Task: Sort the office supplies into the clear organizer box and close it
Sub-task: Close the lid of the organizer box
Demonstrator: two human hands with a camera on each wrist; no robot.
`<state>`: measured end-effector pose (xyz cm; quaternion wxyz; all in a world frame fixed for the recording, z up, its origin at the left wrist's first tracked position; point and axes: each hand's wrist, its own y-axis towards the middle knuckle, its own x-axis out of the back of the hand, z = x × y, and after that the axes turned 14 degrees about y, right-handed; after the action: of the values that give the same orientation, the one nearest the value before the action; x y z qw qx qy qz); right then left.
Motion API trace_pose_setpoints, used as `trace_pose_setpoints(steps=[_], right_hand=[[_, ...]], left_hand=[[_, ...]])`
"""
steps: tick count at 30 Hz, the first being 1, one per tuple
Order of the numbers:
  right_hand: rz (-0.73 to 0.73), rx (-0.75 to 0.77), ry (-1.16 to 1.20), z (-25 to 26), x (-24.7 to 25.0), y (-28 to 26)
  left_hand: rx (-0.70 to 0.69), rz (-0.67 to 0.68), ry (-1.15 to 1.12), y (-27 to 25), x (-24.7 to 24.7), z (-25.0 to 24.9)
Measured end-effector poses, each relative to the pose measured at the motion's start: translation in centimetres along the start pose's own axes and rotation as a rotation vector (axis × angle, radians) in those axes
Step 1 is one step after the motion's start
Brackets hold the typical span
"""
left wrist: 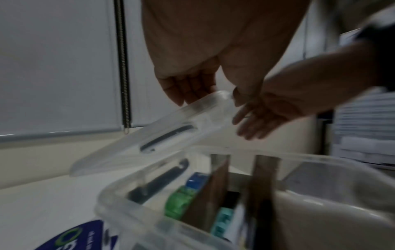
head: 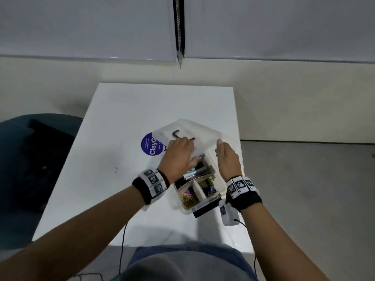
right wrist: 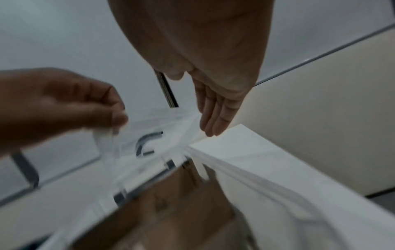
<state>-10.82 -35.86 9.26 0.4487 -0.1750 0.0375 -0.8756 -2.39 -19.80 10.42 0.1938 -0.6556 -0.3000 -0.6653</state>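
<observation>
The clear organizer box [head: 220,185] stands on the white table near its right edge. Cardboard dividers split it; colourful paper clips [head: 187,196], binder clips [head: 210,186] and pens [head: 194,173] lie inside. Its clear lid [head: 205,132] with a dark handle [head: 177,134] is tilted half-raised over the far end. My left hand [head: 179,151] pinches the lid's [left wrist: 119,152] near-left edge, fingers above and thumb below. My right hand [head: 224,157] has straight fingers [right wrist: 215,115] touching the lid's right edge. In the left wrist view, green and blue items [left wrist: 181,199] show through the box wall [left wrist: 132,218].
A round blue sticker [head: 150,147] lies on the table [head: 113,151] left of the box. A flat black item [head: 205,209] sticks out under the box's near end. A dark teal chair [head: 30,159] stands left; the floor [head: 304,189] drops away right.
</observation>
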Motion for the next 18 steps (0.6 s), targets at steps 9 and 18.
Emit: trace_pose_setpoints(steps=[9, 18], right_hand=[[-0.122, -0.403, 0.53, -2.4, 1.7, -1.6], [-0.042, -0.365, -0.331, -5.4, 2.7, -6.5]], left_hand=[[-0.253, 0.133, -0.057, -5.4, 0.2, -2.1], [0.2, 0.43, 0.005, 0.9, -3.8, 4.9]])
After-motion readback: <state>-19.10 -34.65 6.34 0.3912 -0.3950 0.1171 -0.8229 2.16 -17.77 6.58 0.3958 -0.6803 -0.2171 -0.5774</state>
